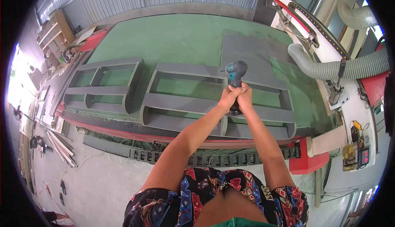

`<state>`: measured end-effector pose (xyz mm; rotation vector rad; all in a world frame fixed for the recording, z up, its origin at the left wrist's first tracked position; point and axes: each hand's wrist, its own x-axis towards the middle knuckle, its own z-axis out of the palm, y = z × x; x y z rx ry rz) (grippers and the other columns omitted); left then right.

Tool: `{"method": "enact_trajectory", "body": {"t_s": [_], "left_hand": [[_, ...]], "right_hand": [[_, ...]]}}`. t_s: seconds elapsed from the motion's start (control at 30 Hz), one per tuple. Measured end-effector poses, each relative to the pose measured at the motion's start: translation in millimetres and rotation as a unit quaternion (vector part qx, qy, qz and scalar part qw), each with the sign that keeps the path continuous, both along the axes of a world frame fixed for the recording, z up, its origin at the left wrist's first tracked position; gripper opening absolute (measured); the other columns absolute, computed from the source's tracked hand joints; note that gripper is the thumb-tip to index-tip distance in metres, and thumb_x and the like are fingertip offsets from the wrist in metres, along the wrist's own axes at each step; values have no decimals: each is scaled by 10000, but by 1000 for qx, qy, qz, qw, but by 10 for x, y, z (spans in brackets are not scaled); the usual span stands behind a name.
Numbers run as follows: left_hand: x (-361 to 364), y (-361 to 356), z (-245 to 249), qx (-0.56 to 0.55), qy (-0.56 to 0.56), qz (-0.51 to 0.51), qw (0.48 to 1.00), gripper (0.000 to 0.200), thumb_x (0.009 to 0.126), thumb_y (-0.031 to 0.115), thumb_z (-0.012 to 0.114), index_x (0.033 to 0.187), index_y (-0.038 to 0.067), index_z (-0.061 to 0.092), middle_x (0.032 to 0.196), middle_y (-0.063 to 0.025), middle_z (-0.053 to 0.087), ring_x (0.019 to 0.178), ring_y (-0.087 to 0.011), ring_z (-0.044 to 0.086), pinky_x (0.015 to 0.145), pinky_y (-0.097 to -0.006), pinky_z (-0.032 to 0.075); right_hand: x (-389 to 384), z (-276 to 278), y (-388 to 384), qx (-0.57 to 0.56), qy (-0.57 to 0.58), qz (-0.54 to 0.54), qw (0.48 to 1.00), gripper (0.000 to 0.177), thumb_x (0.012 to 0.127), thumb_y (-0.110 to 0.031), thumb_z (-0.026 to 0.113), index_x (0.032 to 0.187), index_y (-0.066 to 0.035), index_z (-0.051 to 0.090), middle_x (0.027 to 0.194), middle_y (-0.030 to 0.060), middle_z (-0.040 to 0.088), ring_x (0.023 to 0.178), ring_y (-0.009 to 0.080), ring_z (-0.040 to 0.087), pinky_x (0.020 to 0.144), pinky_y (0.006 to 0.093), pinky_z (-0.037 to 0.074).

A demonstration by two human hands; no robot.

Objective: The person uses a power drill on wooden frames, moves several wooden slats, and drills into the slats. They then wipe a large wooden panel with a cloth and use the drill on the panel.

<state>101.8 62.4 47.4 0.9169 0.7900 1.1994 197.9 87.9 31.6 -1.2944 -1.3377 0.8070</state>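
A teal and black cordless drill is held up over the larger grey shelf frame, its thin bit pointing left. My left hand and my right hand are both closed around its handle, fingers overlapping at the top of the grip. Below them shows the dark base of the drill, partly hidden by my hands. The larger frame, with several openings and rounded ends, lies on the green machine bed. To its left on the same bed rests a smaller grey shelf frame.
Grey flat panels lie on the bed behind the larger frame. At the right stand a white machine gantry and a ribbed hose. A black cable chain runs along the front edge. Long strips lie on the floor at left.
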Motion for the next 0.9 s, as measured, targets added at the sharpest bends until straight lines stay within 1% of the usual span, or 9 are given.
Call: {"method": "enact_trajectory", "body": {"t_s": [0.07,0.17,0.37,0.47,0.53,0.6,0.67,0.73,0.9], "left_hand": [[4,30,-64,-2,-13,35,999,574,689,366,728,1031,-51,531,959,-123,584,854,-186,571,746,-319,468],[-31,-6,-49,-25,-25,60,998,550,679,341,728,1008,-51,526,945,-128,578,844,-190,568,747,-321,467],[-183,24,-93,-30,-26,69,997,556,675,302,733,1034,-47,490,960,-137,562,885,-199,553,773,-335,459],[-276,96,-182,-19,-66,66,995,551,681,280,731,1048,-43,477,973,-141,557,894,-202,550,780,-337,458],[-371,103,-171,-25,-58,78,995,539,685,275,727,1045,-40,477,974,-141,557,890,-202,551,782,-336,458],[-471,106,-172,-31,-50,90,994,527,689,269,723,1041,-37,478,976,-141,557,886,-201,552,784,-335,458],[-568,111,-180,-41,-53,100,993,522,686,271,722,1033,-36,483,968,-142,563,878,-202,557,771,-335,466],[-655,86,-152,-46,-53,106,992,525,680,278,723,1027,-37,487,960,-141,566,872,-204,561,760,-336,470],[-838,118,-189,-42,-66,94,993,544,666,305,725,1017,-40,493,942,-136,572,860,-209,569,735,-341,481]], "right_hand": [[-27,11,-14,-6,17,17,1000,318,698,-292,770,772,-48,579,681,48,592,631,166,535,602,338,429],[-96,32,-30,-2,10,16,1000,320,709,-287,762,754,-45,557,671,45,579,630,156,520,598,335,424],[-218,-49,34,5,9,24,1000,341,721,-284,751,736,-41,512,654,35,537,631,147,477,593,330,410],[-369,64,-26,-11,25,38,999,346,725,-295,748,742,-43,512,664,40,542,643,154,483,604,331,413],[-467,57,12,-8,-6,28,1000,323,732,-296,742,768,-48,538,677,44,561,653,165,503,618,334,419],[-586,61,9,-5,14,44,999,176,758,-110,723,807,-36,572,721,-21,538,668,83,456,583,267,400],[-681,49,26,-1,1,47,999,169,756,-107,723,802,-38,575,718,-21,537,667,83,458,583,269,398],[-750,-8,71,-12,-20,47,999,310,725,-324,739,813,-66,591,714,79,599,676,214,544,646,360,426],[-935,-21,97,5,-61,17,998,317,721,-322,735,785,-58,572,713,97,590,678,227,543,643,367,425]]}}
